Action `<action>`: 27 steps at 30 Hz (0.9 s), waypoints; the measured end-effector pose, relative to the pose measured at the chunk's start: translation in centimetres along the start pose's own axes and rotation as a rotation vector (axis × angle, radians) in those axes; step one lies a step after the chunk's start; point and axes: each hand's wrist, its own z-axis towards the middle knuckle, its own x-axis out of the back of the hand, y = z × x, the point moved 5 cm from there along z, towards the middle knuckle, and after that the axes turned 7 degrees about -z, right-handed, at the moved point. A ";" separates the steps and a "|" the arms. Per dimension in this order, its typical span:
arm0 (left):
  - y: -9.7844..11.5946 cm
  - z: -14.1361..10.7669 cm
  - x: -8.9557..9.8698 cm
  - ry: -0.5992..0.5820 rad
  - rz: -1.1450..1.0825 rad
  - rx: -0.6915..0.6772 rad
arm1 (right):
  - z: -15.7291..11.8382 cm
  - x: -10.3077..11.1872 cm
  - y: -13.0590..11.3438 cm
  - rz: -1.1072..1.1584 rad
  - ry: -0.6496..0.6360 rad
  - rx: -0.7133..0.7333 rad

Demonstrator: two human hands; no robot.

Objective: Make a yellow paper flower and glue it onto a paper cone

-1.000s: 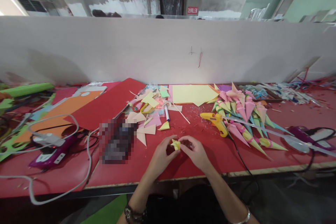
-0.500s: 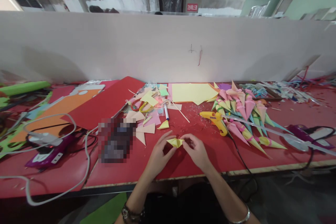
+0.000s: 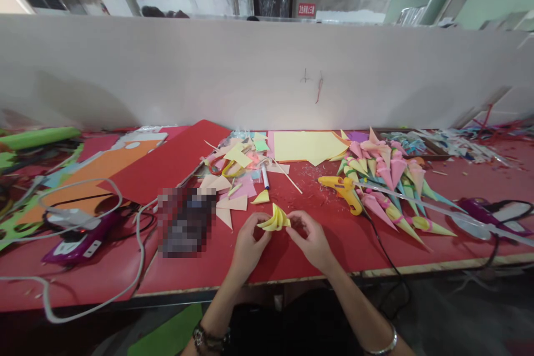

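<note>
A pleated piece of yellow paper (image 3: 275,219) is held up between my two hands over the red table. Thumb and fingers of my left hand (image 3: 250,239) pinch its left end. At the opposite end, my right hand (image 3: 308,236) grips it with the fingertips. The folds fan upward in several curved ridges. Just beyond the hands lies a small yellow paper piece (image 3: 261,197), with a white marker (image 3: 265,177) behind it. To the right rests a yellow glue gun (image 3: 342,192), its dark cord running toward the table's front edge.
Paper cones (image 3: 392,169) in pink, yellow and green are heaped at the right. Paper scraps (image 3: 237,156) and a blurred dark object (image 3: 187,225) lie left of the hands. Red card (image 3: 167,161) and a purple power strip (image 3: 79,242) with white cable sit farther left. A white partition (image 3: 250,78) stands behind.
The yellow paper has gone from a flat, low shape to an upright fan with its pleats spread. The left fingers have curled in more around its end.
</note>
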 end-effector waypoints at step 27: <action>-0.2 0.0 0.3 0.007 -0.095 0.097 | -0.1 -0.4 -0.2 0.030 -0.095 -0.023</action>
